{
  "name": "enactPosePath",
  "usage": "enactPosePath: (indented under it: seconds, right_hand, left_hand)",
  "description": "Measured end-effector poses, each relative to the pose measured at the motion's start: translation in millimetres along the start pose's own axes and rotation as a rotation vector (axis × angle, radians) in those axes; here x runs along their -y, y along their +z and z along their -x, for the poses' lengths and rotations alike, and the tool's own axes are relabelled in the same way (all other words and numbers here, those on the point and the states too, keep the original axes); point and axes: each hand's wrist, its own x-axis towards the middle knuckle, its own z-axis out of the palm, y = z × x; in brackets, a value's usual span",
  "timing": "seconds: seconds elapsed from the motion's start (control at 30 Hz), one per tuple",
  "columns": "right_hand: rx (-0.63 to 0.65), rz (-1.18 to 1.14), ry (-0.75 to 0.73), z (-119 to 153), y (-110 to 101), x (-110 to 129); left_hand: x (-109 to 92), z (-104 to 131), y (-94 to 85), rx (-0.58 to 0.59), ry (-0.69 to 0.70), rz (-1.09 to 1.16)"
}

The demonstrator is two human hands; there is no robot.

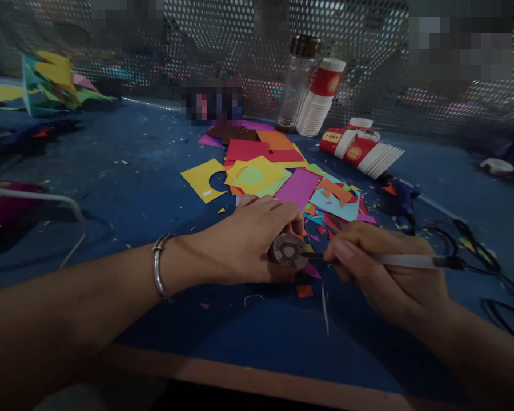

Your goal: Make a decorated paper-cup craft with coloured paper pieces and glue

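My left hand (257,237) is closed around a small round piece (290,252), whose pale flat face carries dark rings and spoke-like lines. Its sides and depth are mostly hidden by my fingers. From the right, my right hand (381,268) grips a pen (405,261) with a whitish barrel and dark ends. The pen's dark tip meets the marked face. Just beyond both hands lie colored paper sheets (297,187) and many small scraps. A yellow sheet (201,178) with a round cutout rests left of the pile.
Stacked paper cups (319,100) stand beside a clear bottle (293,85) at the back; more red-and-white cups (355,148) lie on their sides. A blue glue gun (402,197) and black cable (475,245) are at right. A pale cord (75,208) curves at left.
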Motion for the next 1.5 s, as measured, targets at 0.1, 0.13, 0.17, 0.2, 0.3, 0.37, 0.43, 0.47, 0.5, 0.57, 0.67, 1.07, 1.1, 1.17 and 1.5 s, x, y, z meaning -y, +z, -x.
enactPosePath:
  seconds: [0.1,0.13,0.17,0.2,0.3,0.37,0.43,0.47,0.5,0.57,0.67,1.07,1.1,1.17,1.5]
  right_hand:
    - [-0.008,-0.004,0.020,-1.3,-1.0,0.8]
    - [-0.008,-0.011,0.022,-1.6,-1.2,1.1]
    - [-0.005,-0.018,0.022,-1.8,-1.3,1.5]
    - [0.002,-0.023,0.020,-2.0,-1.4,1.8]
    - [0.019,-0.026,0.010,-1.5,-1.8,1.6]
    - [0.016,-0.027,0.015,-0.6,-2.0,0.8]
    - [0.003,-0.021,0.029,0.2,-1.8,0.1]
    - [-0.004,-0.014,0.036,0.3,-1.6,-0.2]
    - [-0.008,-0.006,0.040,0.3,-1.2,-0.2]
    - [-0.019,-0.002,0.036,-0.2,-0.4,-0.2]
    - [-0.009,-0.013,0.034,-1.2,0.7,-0.2]
    - [-0.022,-0.027,0.070,0.0,2.7,-1.0]
    - [-0.013,-0.021,0.066,0.0,2.8,-1.1]
    - [-0.012,-0.010,0.060,0.3,2.6,-1.6]
    - [-0.016,-0.018,0.054,-0.3,2.4,-2.0]
  left_hand:
    - [0.0,0.1,0.2,-0.007,0.006,0.007]
    - [-0.1,0.1,0.0,-0.008,0.007,0.008]
    - [-0.2,0.0,-0.2,-0.008,0.007,0.009]
    - [-0.2,0.0,-0.5,-0.007,0.008,0.010]
    - [-0.2,-0.2,-1.1,-0.001,0.004,0.010]
    - [0.0,-0.3,-1.1,-0.001,-0.001,0.008]
    - [0.1,-0.5,-0.7,0.000,-0.003,0.007]
    - [0.0,-0.6,-0.4,-0.001,-0.002,0.005]
    - [-0.1,-0.7,-0.1,-0.004,0.000,0.004]
    - [-0.6,-1.0,0.6,-0.010,0.006,0.001]
    - [-1.5,-1.3,1.2,-0.013,0.002,-0.005]
    - [-1.7,-1.1,1.1,0.007,-0.014,0.000]
    - [-1.8,-1.2,1.3,0.006,-0.012,0.000]
    - [-2.0,-1.2,1.4,-0.001,-0.008,0.002]
    - [-1.7,-1.3,1.1,0.001,-0.010,0.000]
